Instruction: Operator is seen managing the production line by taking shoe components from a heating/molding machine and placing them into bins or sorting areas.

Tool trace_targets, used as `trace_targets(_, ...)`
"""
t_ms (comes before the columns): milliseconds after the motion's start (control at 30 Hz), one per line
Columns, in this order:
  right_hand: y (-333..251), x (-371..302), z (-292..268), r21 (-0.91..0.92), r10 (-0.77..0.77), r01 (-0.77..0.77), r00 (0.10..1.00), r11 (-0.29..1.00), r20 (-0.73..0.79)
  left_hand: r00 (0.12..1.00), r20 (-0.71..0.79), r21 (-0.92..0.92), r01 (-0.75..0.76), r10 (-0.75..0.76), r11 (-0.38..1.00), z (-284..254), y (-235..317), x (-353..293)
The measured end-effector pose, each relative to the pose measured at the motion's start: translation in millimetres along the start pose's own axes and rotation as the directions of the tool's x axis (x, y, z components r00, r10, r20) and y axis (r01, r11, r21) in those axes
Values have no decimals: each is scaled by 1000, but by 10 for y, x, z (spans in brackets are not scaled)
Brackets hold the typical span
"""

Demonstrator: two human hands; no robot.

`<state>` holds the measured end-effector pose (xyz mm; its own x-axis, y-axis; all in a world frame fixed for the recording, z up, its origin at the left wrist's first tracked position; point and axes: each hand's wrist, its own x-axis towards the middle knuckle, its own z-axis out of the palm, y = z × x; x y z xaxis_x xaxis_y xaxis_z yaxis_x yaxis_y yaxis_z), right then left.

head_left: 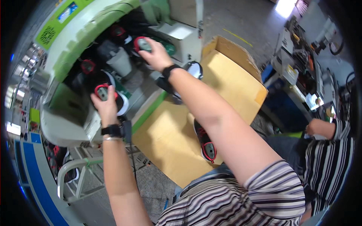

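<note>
My left hand (105, 105) is closed on the heel end of a black shoe (122, 103) with a white sole and red collar, at the front of the machine's opening. Deeper inside and to the right, my right hand (156, 56) grips the collar of another shoe (139, 42), also red-rimmed. Grey lasts seem to fill both shoe openings. Between and behind them are more dark shoes (87, 67) with red collars and a pale grey block (120, 62). My right forearm passes over a dark shoe with red trim (207, 147), lying on cardboard.
The white-and-green machine (49, 124) surrounds both hands. Next to it a cardboard box (233, 90) carries a dark-and-white shoe (194, 69) near the machine's edge. A metal frame (71, 165) stands below left. A person in a striped shirt (328, 162) is close on the right.
</note>
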<state>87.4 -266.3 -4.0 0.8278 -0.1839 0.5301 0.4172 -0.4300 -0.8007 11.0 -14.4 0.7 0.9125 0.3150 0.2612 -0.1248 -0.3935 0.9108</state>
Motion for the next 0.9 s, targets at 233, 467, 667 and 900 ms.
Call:
trace_targets(233,392,-655,-782,-211,104,-87,992,974,74,919,393,91,-68,27,994,-650,-446,-1507)
trace_targets(467,1057,-1552,-1237,-561,497,-152,682,814,536,762,468,364,295,-447,884,-1143,-1271,-2752)
trace_targets(667,721,-1705,-864,-564,234,329,670,757,705,812,507,295,151,-289,944,-785,-1025,-2711)
trace_targets(900,-92,-2504,-521,-353,-140,536,677,767,723,721,652,32,284,-235,958,-892,-955,-2434)
